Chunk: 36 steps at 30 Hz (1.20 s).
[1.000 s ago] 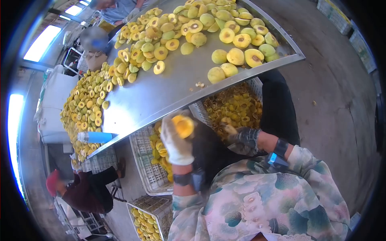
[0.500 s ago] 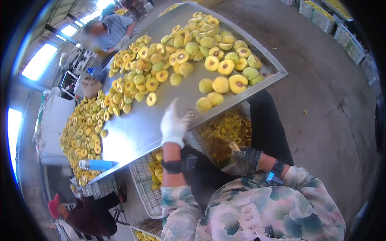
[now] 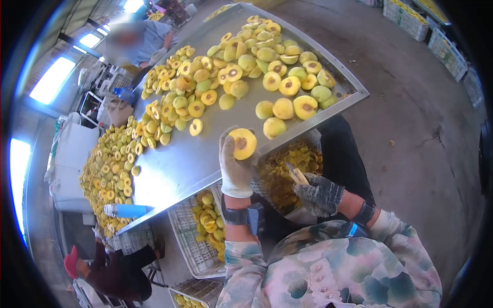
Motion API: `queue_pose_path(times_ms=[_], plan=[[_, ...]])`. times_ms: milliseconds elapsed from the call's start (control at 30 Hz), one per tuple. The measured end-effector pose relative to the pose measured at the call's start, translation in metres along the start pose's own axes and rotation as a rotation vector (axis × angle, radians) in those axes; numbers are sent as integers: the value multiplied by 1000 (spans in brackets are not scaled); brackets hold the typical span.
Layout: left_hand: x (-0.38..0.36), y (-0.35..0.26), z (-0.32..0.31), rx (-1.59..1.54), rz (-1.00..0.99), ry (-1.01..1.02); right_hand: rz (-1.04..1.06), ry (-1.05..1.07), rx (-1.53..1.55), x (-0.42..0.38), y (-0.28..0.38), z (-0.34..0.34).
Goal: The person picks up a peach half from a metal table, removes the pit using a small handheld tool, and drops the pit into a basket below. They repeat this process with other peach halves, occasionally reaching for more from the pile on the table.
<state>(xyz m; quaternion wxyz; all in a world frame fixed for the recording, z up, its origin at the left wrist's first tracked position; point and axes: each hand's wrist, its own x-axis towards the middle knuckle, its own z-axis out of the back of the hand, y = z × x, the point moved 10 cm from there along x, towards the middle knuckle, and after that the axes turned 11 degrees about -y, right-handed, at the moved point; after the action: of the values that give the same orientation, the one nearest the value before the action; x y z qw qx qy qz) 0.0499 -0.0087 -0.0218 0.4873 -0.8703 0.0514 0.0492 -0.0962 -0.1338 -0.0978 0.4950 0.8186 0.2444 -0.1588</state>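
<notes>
And here's the left hand, in a whitish fabric glove [image 3: 235, 174], up by the near edge of the broad metal desk [image 3: 179, 156], its fingers closed round a yellow-fleshed fruit half with a brownish centre [image 3: 243, 143]. The cut face looks up towards the camera: a good hold, I'd say, with the flesh in plain sight and the glove mostly beneath and to one side. Firm enough to stop it turning, gentle enough not to bruise it, that's the grip this wants.

Over to the right hand, in a dark grey, worn glove [image 3: 319, 196], fingers wrapped round a slim tool with a pale handle [image 3: 299, 177], above the yellow-brown scraps [image 3: 300, 156]. Tool and fruit are apart, and the sound thing here is a short, controlled grip with the far end angled clear of those whitish fingertips. Elbows close in would steady both hands.

Now, what can't we see? The tool's far end is thin and blurred against the scraps, so its shape is anyone's guess. The right fingertips are largely tucked away round the handle, and the underside of the fruit half is hidden by the glove. Down low, the white plastic crate [image 3: 191, 256] is partly covered by the left arm, and the crate below it runs out of frame. Across the desk, a co-worker in a grey-blue top [image 3: 149, 43] is blurred in part.
</notes>
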Motion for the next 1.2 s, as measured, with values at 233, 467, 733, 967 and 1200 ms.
queue_pose_path(times_ms=[233, 467, 733, 967, 1200], plan=[[-44, 2, 10, 139, -121, -82, 83, 56, 2, -5, 29, -61], [-71, -20, 9, 692, -593, -129, 141, -83, -162, 8, 11, -64], [-83, -3, 16, 198, -225, -220, 588, -209, -587, 1, 28, -66], [-87, 1, 19, 247, -245, -224, 510, -125, -522, -6, 23, -66], [-84, -1, 14, 441, -384, -188, 185, 25, -188, 7, 9, -63]])
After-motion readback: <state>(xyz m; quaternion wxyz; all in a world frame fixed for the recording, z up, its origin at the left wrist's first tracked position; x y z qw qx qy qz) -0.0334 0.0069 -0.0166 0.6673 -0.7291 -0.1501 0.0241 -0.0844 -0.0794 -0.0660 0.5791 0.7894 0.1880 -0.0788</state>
